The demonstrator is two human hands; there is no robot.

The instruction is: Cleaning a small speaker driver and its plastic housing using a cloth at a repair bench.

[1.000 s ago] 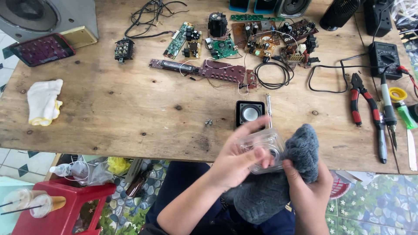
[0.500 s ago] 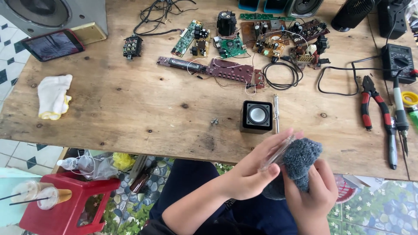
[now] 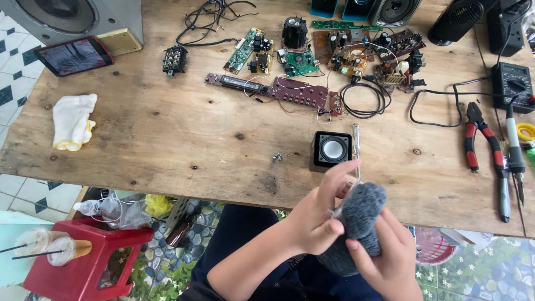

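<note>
Now both hands near table [image 3: 167, 139] edge: left hand [image 3: 317, 220] and right hand [image 3: 387, 253] grasping grey cloth [image 3: 356, 220] wrapped round small clear part, mostly hidden. Risk: part slips from cloth, drops to floor. Speaker [image 3: 332, 149], screwdriver [image 3: 356, 150] just beyond.

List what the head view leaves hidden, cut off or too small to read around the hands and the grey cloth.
- Whatever the grey cloth is wrapped around: covered by the cloth and both hands, left hand and right hand.
- Screwdriver tip: behind the left hand's fingers.
- Small screw on the wooden table: too small to tell its type.
- Multimeter: cut off by the right edge.
- Circuit boards: components too small to identify.
</note>
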